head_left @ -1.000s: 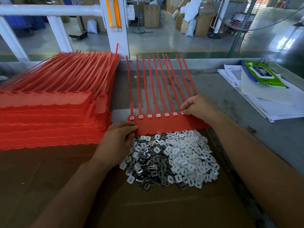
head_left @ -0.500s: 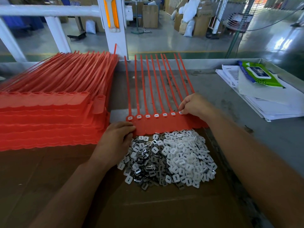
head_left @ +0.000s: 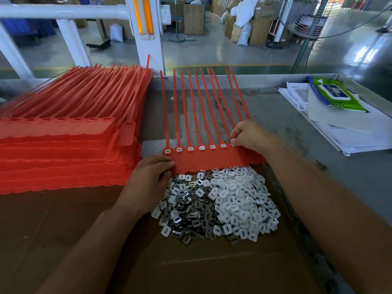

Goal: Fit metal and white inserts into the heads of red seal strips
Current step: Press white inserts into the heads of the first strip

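Note:
A joined row of red seal strips (head_left: pixel 207 159) lies flat in front of me, tails pointing away. Several of its heads hold white inserts (head_left: pixel 201 147). My left hand (head_left: pixel 148 179) grips the row's left end at the tag edge. My right hand (head_left: pixel 250 134) rests on the right end with curled fingertips pinching at a head there; what is between them is hidden. Below the row sits a heap of loose inserts, metal ones (head_left: pixel 191 213) on the left and white ones (head_left: pixel 239 204) on the right.
A tall stack of red seal strip sheets (head_left: pixel 63 145) fills the left side. Brown cardboard (head_left: pixel 191 268) covers the near bench. Papers (head_left: pixel 350 132) and a green wipes pack (head_left: pixel 335 94) lie at the right. A raised metal bench edge (head_left: pixel 254 80) runs along the back.
Hardly anything has moved. My right hand has stayed at the right end of the row, its fingertips working at the same head. My left hand keeps its hold.

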Motion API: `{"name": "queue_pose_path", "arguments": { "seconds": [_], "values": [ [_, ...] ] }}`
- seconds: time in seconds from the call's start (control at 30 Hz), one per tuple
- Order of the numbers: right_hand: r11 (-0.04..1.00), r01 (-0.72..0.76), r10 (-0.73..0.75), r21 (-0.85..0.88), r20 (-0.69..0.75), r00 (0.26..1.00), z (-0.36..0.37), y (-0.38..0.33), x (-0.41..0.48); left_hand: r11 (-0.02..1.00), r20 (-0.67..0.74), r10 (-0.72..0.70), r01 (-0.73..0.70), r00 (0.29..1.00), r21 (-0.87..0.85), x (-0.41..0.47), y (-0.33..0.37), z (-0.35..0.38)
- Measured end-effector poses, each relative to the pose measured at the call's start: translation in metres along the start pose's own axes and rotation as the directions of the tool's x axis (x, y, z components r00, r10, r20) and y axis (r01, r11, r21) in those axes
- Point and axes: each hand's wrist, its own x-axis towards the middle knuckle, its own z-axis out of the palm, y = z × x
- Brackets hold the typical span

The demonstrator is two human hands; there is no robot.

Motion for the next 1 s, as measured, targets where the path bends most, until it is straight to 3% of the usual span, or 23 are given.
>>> {"name": "queue_pose_path", "arguments": {
  "seconds": [0.13, 0.43, 0.6, 0.77, 1.0],
  "values": [
    [0.999, 0.021, -0.023, -0.042, -0.049, 0.999, 0.002, 0.002, -0.001, 1.000, 0.000, -0.010, 0.010, 1.000, -0.010, 0.000, 0.001, 0.000],
    [0.995, 0.074, -0.072, 0.066, -0.035, 0.997, 0.002, 0.011, -0.011, 1.000, -0.003, -0.008, 0.008, 1.000, 0.004, 0.000, 0.002, -0.001],
    [0.978, 0.207, -0.204, 0.023, -0.097, 0.974, -0.005, 0.006, -0.039, 1.000, -0.001, -0.007, 0.007, 1.000, 0.009, 0.001, 0.002, -0.001],
    [0.960, 0.255, -0.232, -0.116, 0.180, 0.956, -0.008, -0.007, -0.067, 1.000, 0.004, -0.004, 0.004, 1.000, 0.015, 0.001, 0.002, -0.001],
    [0.939, 0.227, -0.168, -0.259, 0.232, 0.958, -0.007, -0.012, -0.075, 1.000, 0.007, -0.009, 0.008, 1.000, 0.010, 0.001, 0.003, -0.001]
  ]
}}
